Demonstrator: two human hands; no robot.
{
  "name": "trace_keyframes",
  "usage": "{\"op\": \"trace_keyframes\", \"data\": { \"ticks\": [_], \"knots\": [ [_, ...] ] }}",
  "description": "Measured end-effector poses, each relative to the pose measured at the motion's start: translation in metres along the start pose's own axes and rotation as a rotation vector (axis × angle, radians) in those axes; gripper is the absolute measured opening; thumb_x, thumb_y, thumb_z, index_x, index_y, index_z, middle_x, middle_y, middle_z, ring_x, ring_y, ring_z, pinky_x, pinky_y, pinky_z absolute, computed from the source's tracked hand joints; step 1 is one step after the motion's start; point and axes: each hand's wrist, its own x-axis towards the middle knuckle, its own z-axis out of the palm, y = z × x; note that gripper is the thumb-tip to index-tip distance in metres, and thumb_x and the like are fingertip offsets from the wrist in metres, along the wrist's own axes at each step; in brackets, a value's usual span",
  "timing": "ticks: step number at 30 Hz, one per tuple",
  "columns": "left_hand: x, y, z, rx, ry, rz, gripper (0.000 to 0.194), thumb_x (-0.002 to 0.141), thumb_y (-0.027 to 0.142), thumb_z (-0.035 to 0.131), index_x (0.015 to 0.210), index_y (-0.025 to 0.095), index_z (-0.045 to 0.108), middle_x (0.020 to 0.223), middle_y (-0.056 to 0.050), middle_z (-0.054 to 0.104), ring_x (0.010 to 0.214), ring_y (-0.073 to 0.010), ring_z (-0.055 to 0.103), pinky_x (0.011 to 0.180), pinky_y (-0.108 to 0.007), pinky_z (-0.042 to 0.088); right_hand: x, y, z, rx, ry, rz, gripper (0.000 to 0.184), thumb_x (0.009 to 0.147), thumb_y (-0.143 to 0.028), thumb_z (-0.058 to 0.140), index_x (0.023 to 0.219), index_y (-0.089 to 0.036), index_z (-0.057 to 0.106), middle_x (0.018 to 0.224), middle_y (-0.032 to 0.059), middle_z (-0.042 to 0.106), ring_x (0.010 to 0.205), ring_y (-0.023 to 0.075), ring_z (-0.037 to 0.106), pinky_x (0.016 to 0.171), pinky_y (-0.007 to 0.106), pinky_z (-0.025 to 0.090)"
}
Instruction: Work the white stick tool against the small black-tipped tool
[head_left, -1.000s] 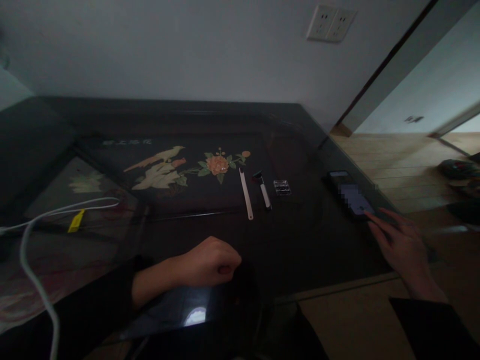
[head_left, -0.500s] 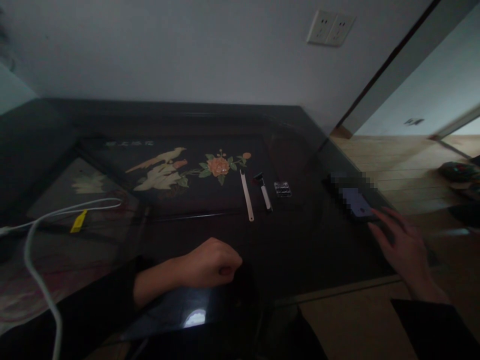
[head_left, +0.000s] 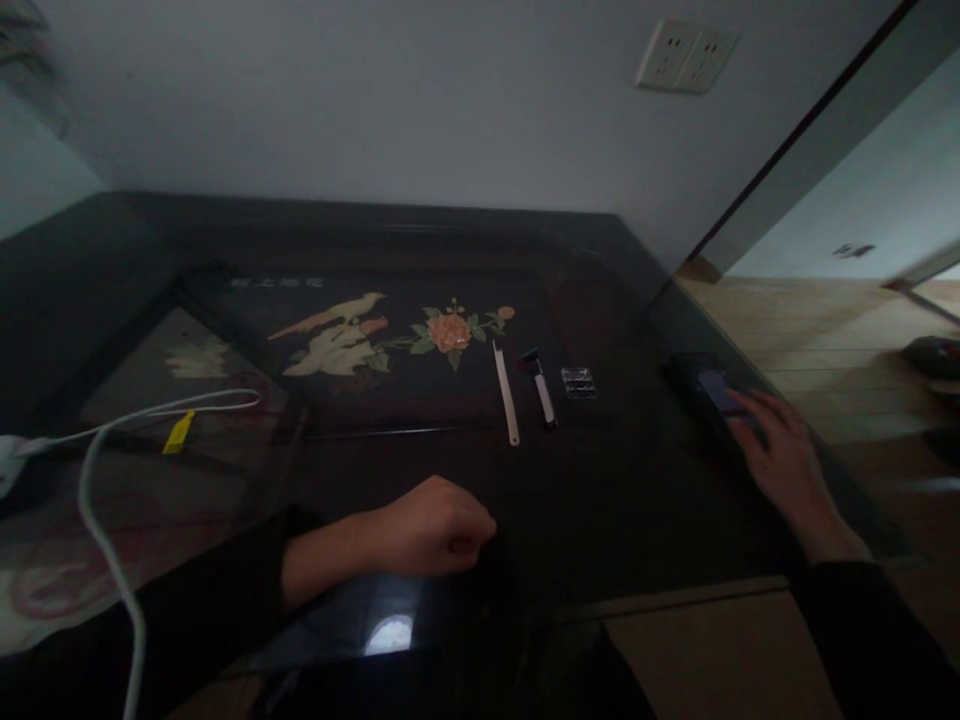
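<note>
My left hand (head_left: 439,527) rests on the dark glossy tabletop as a loose fist, with nothing showing in it. Beyond it lie a long pale flat strip (head_left: 506,395) with a small hole at its near end, a razor (head_left: 544,390) with a black head and white handle, and a small clear plastic case (head_left: 578,383). Toward the right edge of the table, my right hand (head_left: 784,460) reaches over a phone (head_left: 715,388) lying flat. Its fingers are stretched out and appear to touch the screen; they cover the phone's near part.
The table (head_left: 600,520) bears an inlaid bird-and-flower picture (head_left: 337,345) under its surface. A white cable (head_left: 112,555) with a yellow tag (head_left: 178,432) runs along the left. A wall with sockets (head_left: 686,57) stands behind; wooden floor (head_left: 780,330) shows at right.
My right hand has moved left and up from the phone's near end, further over its screen. The left fist stays put on the table. The view has shifted slightly.
</note>
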Motion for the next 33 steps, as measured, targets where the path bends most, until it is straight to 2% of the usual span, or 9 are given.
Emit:
{"op": "trace_keyframes", "data": {
  "ticks": [4,8,11,16,20,22,24,29,33],
  "knots": [
    [0.0,0.0,0.0,0.001,0.009,0.014,0.026,0.068,0.002,0.048,0.06,0.02,0.032,0.058,0.004,0.043,0.057,-0.0113,0.04,0.054,-0.025,0.029,0.002,0.0,-0.003,-0.018,-0.008,0.008,0.042,0.094,-0.029,0.044,0.131,-0.013,0.055,0.137,0.0204,0.051,0.132,0.0231,0.044,0.106,0.032,0.034],
    [0.0,-0.001,0.0,0.026,0.001,0.017,0.026,0.069,0.002,0.049,0.06,0.02,0.033,0.058,0.004,0.046,0.057,-0.0109,0.042,0.054,-0.024,0.03,0.0,-0.01,-0.012,-0.024,0.117,0.004,0.044,0.094,-0.032,0.045,0.131,-0.011,0.055,0.128,0.0199,0.059,0.124,0.0245,0.051,0.103,0.031,0.037],
    [0.0,-0.001,0.0,0.031,-0.004,0.015,0.025,0.069,0.002,0.049,0.06,0.02,0.034,0.058,0.004,0.046,0.056,-0.0106,0.042,0.054,-0.023,0.03,-0.002,-0.03,-0.022,-0.01,0.226,-0.049,0.041,0.094,-0.038,0.046,0.122,-0.013,0.062,0.117,0.0197,0.065,0.114,0.0267,0.058,0.098,0.034,0.043],
    [-0.001,-0.002,0.002,-0.028,0.021,0.009,0.027,0.067,0.0,0.048,0.06,0.02,0.031,0.057,0.004,0.041,0.055,-0.0109,0.039,0.053,-0.024,0.029,-0.004,-0.083,-0.036,0.096,0.263,-0.139,0.027,0.09,-0.031,0.054,0.11,-0.017,0.066,0.101,0.0171,0.069,0.095,0.0262,0.065,0.083,0.037,0.049],
    [-0.002,-0.003,0.003,-0.098,0.07,0.024,0.028,0.069,0.0,0.046,0.061,0.021,0.029,0.058,0.005,0.036,0.055,-0.0107,0.037,0.052,-0.025,0.027,0.001,-0.135,-0.038,0.336,0.05,-0.293,0.017,0.092,-0.027,0.051,0.095,-0.019,0.066,0.094,0.0095,0.071,0.086,0.0217,0.067,0.08,0.036,0.051],
    [-0.002,-0.003,0.003,-0.111,0.119,0.034,0.03,0.07,-0.001,0.046,0.061,0.021,0.027,0.058,0.005,0.033,0.053,-0.0102,0.034,0.052,-0.025,0.025,0.007,-0.167,-0.036,0.405,-0.151,-0.382,0.017,0.093,-0.027,0.051,0.092,-0.019,0.066,0.091,0.0076,0.07,0.085,0.0204,0.066,0.079,0.035,0.051],
    [-0.002,-0.004,0.003,-0.109,0.177,0.027,0.031,0.071,-0.001,0.045,0.061,0.021,0.026,0.058,0.006,0.032,0.052,-0.0096,0.031,0.051,-0.025,0.024,0.015,-0.202,-0.033,0.42,-0.273,-0.462,0.016,0.093,-0.024,0.05,0.089,-0.018,0.065,0.09,0.0064,0.07,0.087,0.0196,0.064,0.081,0.033,0.049],
    [-0.003,-0.008,0.0,-0.035,0.383,-0.052,0.032,0.074,0.001,0.043,0.06,0.021,0.023,0.056,0.007,0.029,0.05,-0.0083,0.03,0.049,-0.023,0.023,0.029,-0.277,-0.015,0.101,-0.434,-0.485,0.012,0.094,-0.026,0.05,0.094,-0.018,0.059,0.092,0.0062,0.068,0.083,0.0185,0.062,0.069,0.028,0.044],
    [-0.004,-0.014,-0.007,0.083,0.544,-0.13,0.033,0.078,0.006,0.044,0.058,0.021,0.023,0.054,0.007,0.028,0.049,-0.0076,0.029,0.049,-0.022,0.023,0.022,-0.296,0.001,0.032,-0.454,-0.472,0.016,0.095,-0.03,0.049,0.1,-0.017,0.056,0.096,0.011,0.069,0.086,0.0222,0.063,0.065,0.029,0.042]
  ]
}}
